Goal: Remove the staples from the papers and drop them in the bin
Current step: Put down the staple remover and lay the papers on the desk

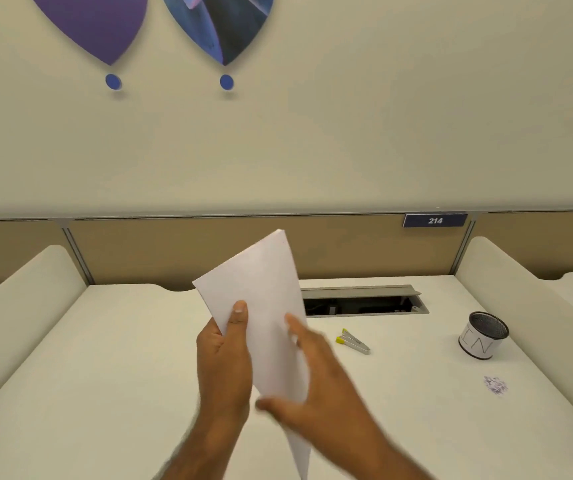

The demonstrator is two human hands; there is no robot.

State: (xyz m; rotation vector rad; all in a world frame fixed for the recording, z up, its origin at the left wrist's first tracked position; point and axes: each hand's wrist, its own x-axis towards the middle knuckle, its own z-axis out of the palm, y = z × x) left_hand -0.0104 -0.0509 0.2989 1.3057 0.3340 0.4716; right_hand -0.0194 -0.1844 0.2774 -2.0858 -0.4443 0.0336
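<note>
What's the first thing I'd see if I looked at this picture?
The white papers held up in the middle, gripped by the left hand, the blurred right hand in front. Next, the purple and blue leaf shapes high on the wall, and the small bin on the desk at right.

Staple remover (353,341) lies left of bin (483,336).

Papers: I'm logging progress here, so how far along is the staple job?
Nothing looks done yet. In hand: the left hand grips the papers and the blurred right hand touches them. Left: the staple remover lies unused on the desk, then dropping staples into the bin.
</note>
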